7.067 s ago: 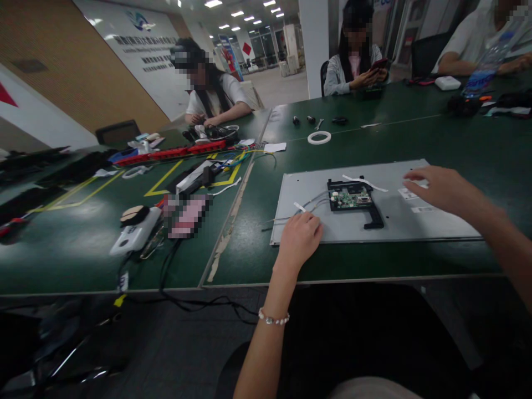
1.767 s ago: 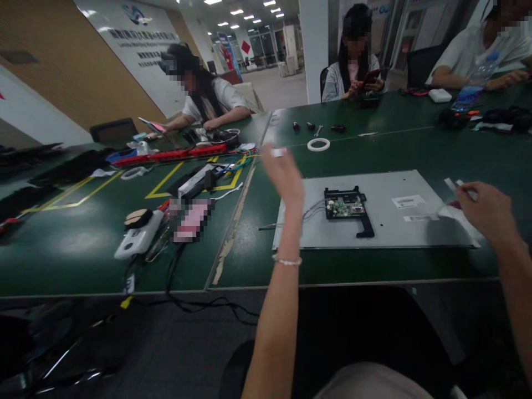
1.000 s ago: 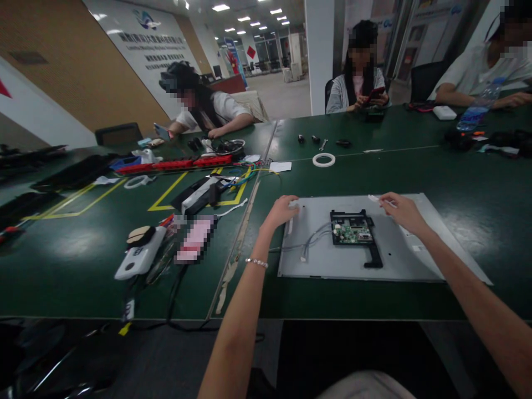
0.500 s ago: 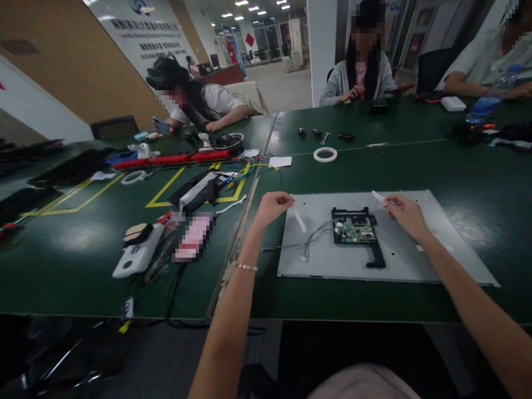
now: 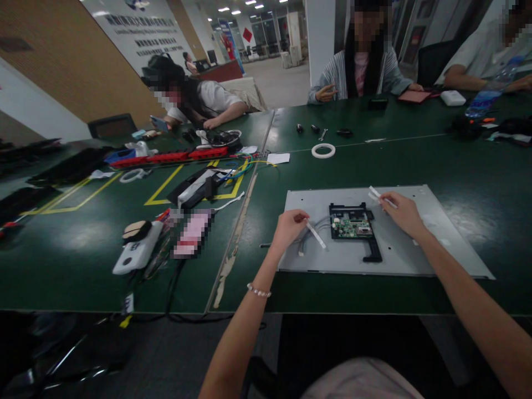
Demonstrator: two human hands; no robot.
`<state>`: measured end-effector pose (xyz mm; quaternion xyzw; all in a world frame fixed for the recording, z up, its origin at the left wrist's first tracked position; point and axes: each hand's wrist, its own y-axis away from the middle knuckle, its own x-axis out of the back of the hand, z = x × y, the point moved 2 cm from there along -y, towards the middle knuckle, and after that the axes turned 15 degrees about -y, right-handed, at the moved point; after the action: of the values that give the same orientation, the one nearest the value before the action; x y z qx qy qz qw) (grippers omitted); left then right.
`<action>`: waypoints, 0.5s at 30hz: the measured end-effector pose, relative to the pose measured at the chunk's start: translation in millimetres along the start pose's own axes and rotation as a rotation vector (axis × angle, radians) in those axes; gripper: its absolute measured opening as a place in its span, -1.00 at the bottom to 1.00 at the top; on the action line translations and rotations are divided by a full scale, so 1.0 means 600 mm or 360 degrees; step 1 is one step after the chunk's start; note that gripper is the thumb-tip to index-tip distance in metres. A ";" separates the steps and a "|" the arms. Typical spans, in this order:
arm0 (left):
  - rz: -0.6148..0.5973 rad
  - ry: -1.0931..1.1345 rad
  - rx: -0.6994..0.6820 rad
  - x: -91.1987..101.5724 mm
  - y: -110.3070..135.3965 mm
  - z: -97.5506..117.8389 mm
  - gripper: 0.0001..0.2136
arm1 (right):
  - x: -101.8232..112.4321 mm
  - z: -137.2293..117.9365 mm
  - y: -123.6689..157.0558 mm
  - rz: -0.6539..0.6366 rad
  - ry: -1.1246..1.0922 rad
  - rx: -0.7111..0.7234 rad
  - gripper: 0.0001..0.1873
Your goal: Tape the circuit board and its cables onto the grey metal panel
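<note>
My left hand (image 5: 292, 226) pinches one end of a short strip of white tape (image 5: 316, 234), which slants down over grey cables (image 5: 302, 244). Another white strip (image 5: 375, 193) is held between the fingertips of my right hand (image 5: 399, 209), over the far right part of a flat grey metal panel (image 5: 399, 249). The panel lies on the table. At its middle is a black plastic bracket (image 5: 373, 248) with a green circuit board (image 5: 351, 227) in it. The cables run from the board's left side, partly hidden behind my left hand.
A roll of white tape (image 5: 323, 151) lies beyond the panel, with a small wrench (image 5: 323, 134) behind it. To the left are a phone (image 5: 193, 234), a white device (image 5: 137, 249) and a black-and-silver item (image 5: 199, 188). Several people sit around the green table (image 5: 233, 127).
My left hand has moved right and toward me, carrying its tape strip over the cables. My right hand has stayed almost in place with its strip.
</note>
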<state>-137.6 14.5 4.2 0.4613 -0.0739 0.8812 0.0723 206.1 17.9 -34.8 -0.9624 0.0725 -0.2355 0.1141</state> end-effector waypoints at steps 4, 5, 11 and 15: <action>0.0067 -0.0254 -0.0157 -0.001 0.007 0.011 -0.80 | 0.000 0.002 0.001 -0.0003 0.0015 0.0040 -0.67; 0.0078 -0.0315 -0.0201 0.001 0.009 0.016 -0.78 | 0.000 0.002 0.001 -0.0001 0.0017 0.0040 -0.67; 0.0337 -0.0732 -0.0250 0.008 0.042 0.060 -0.78 | 0.000 0.008 -0.001 0.0017 0.0034 0.0062 -0.66; 0.0155 -0.1047 -0.0213 -0.006 0.075 0.085 -0.86 | 0.000 0.008 -0.001 0.0063 0.0010 0.0105 -0.68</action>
<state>-103.6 -39.8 26.7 0.7109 -0.1729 0.6809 0.0324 208.5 19.4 -38.6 -0.9557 0.0841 -0.2386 0.1502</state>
